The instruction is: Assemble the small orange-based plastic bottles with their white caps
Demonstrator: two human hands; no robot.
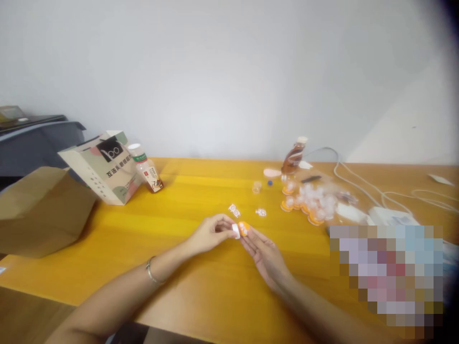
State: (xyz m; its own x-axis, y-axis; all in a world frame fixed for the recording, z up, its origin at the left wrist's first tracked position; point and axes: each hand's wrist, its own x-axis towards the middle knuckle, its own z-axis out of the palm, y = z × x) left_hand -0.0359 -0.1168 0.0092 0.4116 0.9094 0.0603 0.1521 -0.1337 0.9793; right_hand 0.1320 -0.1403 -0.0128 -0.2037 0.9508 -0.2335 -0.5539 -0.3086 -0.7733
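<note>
Over the middle of the yellow table, my left hand [211, 232] pinches a small white piece [235, 231]; its exact kind is not clear. My right hand [264, 251] holds a small round orange piece with white on its face [243, 229] between thumb and fingers. The two pieces meet or nearly meet; I cannot tell whether they are joined. Just beyond my hands lie two flat white cut-outs, one on the left [234, 210] and one on the right [261, 212].
A pile of orange-and-white round pieces [315, 205] lies right. Behind are a dark drink bottle [293, 156], a clear cup [256, 187], a blue cap [270, 182] and white cables [344, 167]. Left stand a labelled bottle [147, 171], a printed box [107, 172] and a brown paper bag [46, 210].
</note>
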